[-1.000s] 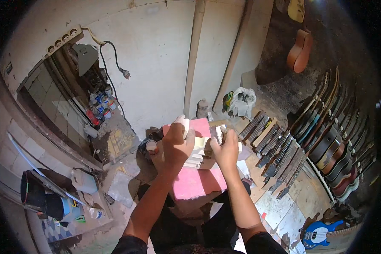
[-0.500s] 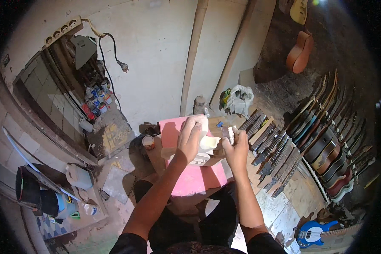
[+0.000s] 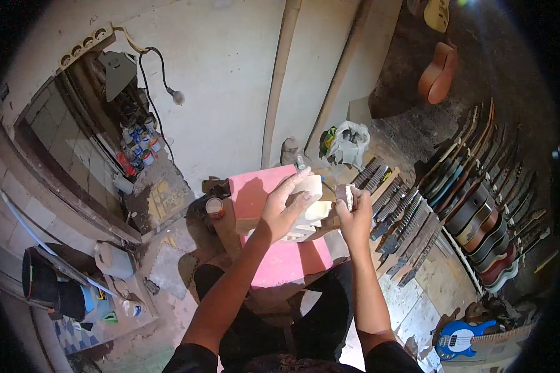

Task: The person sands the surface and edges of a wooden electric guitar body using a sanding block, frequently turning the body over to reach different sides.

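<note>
Head view: left hand (image 3: 286, 208) clamped over pale wooden block (image 3: 310, 210), steadying it above pink board (image 3: 255, 189); right hand (image 3: 353, 214) closed around sanding pad (image 3: 345, 194), pressed against block's edge.

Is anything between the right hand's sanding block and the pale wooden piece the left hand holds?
Nothing visible. The right hand presses its sanding block beside the pale wooden piece gripped by the left hand.
</note>
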Action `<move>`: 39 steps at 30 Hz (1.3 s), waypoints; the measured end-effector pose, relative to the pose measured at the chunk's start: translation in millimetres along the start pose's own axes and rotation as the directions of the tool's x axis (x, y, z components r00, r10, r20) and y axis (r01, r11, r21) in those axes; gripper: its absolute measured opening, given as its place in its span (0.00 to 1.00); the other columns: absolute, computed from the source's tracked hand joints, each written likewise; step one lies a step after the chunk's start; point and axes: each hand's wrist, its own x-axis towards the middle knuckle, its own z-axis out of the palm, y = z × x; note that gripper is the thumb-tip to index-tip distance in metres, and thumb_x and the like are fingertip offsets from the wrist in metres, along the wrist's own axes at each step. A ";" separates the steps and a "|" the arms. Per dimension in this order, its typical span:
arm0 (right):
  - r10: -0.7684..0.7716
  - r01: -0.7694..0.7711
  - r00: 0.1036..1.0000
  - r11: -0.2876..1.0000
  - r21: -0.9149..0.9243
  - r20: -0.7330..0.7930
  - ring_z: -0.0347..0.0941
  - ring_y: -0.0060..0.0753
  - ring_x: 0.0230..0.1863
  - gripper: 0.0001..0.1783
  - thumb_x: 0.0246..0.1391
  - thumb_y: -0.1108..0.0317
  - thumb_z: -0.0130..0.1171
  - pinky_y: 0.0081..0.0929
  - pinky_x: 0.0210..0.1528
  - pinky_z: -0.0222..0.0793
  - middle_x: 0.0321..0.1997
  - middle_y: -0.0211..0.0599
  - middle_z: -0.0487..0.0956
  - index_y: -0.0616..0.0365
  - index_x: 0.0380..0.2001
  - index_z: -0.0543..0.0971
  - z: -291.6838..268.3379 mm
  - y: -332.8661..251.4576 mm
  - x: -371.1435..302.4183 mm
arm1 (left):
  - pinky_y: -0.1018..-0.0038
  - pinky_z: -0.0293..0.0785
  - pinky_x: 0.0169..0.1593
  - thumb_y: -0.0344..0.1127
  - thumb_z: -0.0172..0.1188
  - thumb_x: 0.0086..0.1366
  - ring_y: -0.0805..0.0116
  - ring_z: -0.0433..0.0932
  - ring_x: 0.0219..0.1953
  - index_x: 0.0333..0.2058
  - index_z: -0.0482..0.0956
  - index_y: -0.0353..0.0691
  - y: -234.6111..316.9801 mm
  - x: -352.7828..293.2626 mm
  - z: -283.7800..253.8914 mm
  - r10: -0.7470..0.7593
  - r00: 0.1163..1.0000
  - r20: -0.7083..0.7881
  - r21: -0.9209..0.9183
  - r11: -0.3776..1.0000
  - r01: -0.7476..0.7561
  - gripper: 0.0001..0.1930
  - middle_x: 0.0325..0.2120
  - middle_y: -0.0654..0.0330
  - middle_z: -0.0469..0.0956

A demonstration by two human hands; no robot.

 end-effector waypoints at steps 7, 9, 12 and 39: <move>-0.022 0.019 0.999 0.998 -0.058 -0.049 0.75 0.51 0.44 0.23 0.50 0.66 0.68 0.42 0.48 0.72 0.42 0.54 0.76 0.71 0.45 0.73 -6.7 20.8 7.6 | 0.69 0.59 0.71 0.39 0.59 0.75 0.63 0.66 0.70 0.71 0.63 0.36 -18.1 -10.6 -5.7 -0.080 0.996 0.042 0.023 0.997 0.079 0.31 0.68 0.50 0.68; -0.035 0.030 0.996 0.998 -0.059 -0.078 0.75 0.50 0.44 0.23 0.50 0.66 0.68 0.42 0.49 0.72 0.43 0.55 0.76 0.71 0.44 0.73 -9.0 26.2 9.5 | 0.69 0.59 0.71 0.40 0.58 0.75 0.63 0.66 0.70 0.71 0.62 0.36 -32.4 -16.3 -4.3 -0.121 0.992 0.031 -0.011 0.993 0.121 0.31 0.68 0.50 0.68; -0.054 0.050 0.997 0.996 -0.071 -0.063 0.76 0.49 0.45 0.22 0.52 0.65 0.67 0.42 0.50 0.72 0.44 0.53 0.76 0.69 0.44 0.74 -10.1 25.3 13.0 | 0.70 0.62 0.70 0.40 0.59 0.75 0.63 0.69 0.67 0.69 0.66 0.34 -74.6 -28.8 -15.9 -0.178 0.984 0.009 0.029 0.984 0.177 0.29 0.66 0.49 0.71; -0.088 0.077 0.996 0.950 -0.302 -0.021 0.80 0.43 0.49 0.23 0.55 0.69 0.65 0.36 0.55 0.73 0.48 0.53 0.80 0.70 0.52 0.75 -18.1 21.5 32.9 | 0.74 0.77 0.48 0.34 0.67 0.67 0.75 0.81 0.41 0.51 0.82 0.28 -50.5 2.1 1.6 -0.079 0.991 -0.108 0.134 0.987 0.093 0.18 0.39 0.55 0.87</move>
